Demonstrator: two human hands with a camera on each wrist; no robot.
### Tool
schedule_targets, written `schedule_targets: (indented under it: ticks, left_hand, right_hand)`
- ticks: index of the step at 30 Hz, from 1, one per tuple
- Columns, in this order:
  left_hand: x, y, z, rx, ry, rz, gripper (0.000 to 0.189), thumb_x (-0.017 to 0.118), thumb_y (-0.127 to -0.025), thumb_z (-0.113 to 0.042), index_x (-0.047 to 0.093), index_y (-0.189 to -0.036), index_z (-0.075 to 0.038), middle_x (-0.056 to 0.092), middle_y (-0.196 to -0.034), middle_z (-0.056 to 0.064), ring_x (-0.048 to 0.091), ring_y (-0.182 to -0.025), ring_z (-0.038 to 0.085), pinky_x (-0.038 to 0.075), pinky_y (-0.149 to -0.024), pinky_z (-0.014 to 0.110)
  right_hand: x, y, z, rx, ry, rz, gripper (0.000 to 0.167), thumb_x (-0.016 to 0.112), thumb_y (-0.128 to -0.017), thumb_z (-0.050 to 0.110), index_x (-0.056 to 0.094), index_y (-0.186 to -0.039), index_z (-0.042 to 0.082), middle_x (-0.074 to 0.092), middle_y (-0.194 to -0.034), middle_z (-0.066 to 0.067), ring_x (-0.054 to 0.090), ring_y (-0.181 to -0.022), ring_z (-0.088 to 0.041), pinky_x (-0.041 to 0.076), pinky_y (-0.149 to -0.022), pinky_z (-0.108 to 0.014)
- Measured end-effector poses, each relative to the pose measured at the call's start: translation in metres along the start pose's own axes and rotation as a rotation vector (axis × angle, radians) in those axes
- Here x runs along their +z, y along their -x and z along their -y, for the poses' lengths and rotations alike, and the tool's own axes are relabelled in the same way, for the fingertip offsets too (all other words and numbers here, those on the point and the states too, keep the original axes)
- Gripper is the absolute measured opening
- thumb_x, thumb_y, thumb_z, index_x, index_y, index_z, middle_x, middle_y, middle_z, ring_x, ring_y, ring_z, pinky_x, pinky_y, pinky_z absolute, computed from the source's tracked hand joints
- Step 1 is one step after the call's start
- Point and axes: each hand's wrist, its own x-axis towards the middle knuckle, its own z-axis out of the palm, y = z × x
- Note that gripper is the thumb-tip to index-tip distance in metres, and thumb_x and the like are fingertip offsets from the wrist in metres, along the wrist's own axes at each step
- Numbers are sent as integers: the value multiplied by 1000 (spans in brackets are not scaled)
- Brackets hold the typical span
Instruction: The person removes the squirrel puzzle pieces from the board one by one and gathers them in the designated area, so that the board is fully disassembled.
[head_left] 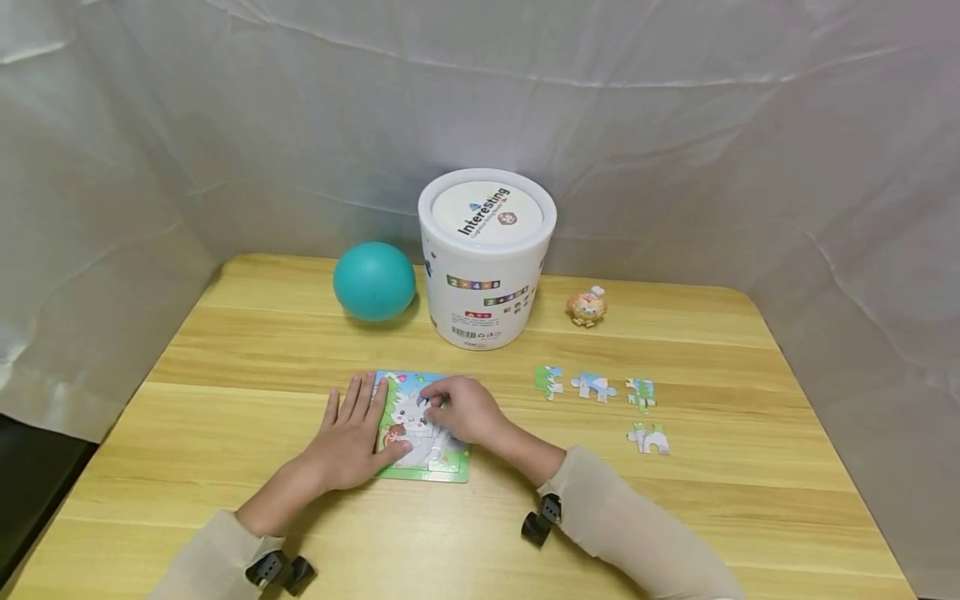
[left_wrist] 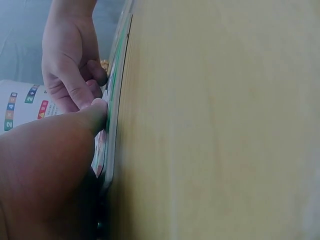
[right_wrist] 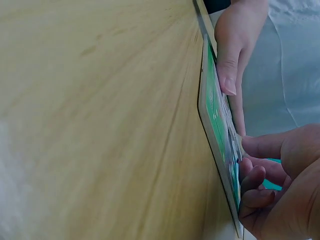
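Observation:
A green-framed picture puzzle board (head_left: 442, 467) lies flat on the wooden table (head_left: 247, 350), near its front middle. My left hand (head_left: 351, 433) lies flat with straight fingers beside the board's left edge, its thumb (left_wrist: 95, 114) pressing on the board (left_wrist: 118, 95). My right hand (head_left: 457, 410) sits over the board's upper part with curled fingers, pinching a small puzzle piece against it. In the right wrist view those curled fingers (right_wrist: 252, 182) touch the board (right_wrist: 214, 112), and the left thumb (right_wrist: 229, 75) rests on its far end.
Several loose puzzle pieces (head_left: 593, 386) lie to the right of the board. A white lidded tub (head_left: 486, 258) stands at the back middle, with a teal ball (head_left: 373, 281) to its left and a small toy figure (head_left: 587, 307) to its right. White sheeting surrounds the table.

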Motion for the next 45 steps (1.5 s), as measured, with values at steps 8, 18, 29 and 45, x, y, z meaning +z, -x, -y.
schedule_targets:
  ticks: [8,18,29,45]
  left_hand:
    - [0,-1,-1,0,9,-5,101,48,-100,-64,7,-161,4,-6,-168,25,-9,-154,44,-6,-118,66]
    - [2,-2,0,1,-32,-9,100,44,-100,-67,8,-161,3,-4,-168,26,-7,-154,45,-3,-118,66]
    - [-5,-3,-6,-23,-85,31,98,43,-101,-66,8,-161,3,-4,-168,25,-5,-154,44,-2,-119,65]
    - [-22,2,-18,-38,-89,63,94,45,-102,-61,11,-161,5,1,-167,29,-1,-153,47,-1,-117,69]
  right_hand:
    - [-1,1,0,-11,12,-26,21,75,-92,10,77,-113,10,66,-87,5,57,-74,-10,49,-70,-27]
    - [-2,-2,-2,37,-47,-30,15,73,-92,9,78,-106,12,65,-77,5,54,-56,-8,44,-51,-24]
    - [-3,-3,0,106,-164,-28,13,72,-94,10,79,-105,13,65,-80,2,54,-64,-12,44,-56,-25]
    - [-4,-4,-4,90,-162,12,16,72,-94,12,79,-108,15,68,-83,4,59,-68,-12,47,-57,-26]
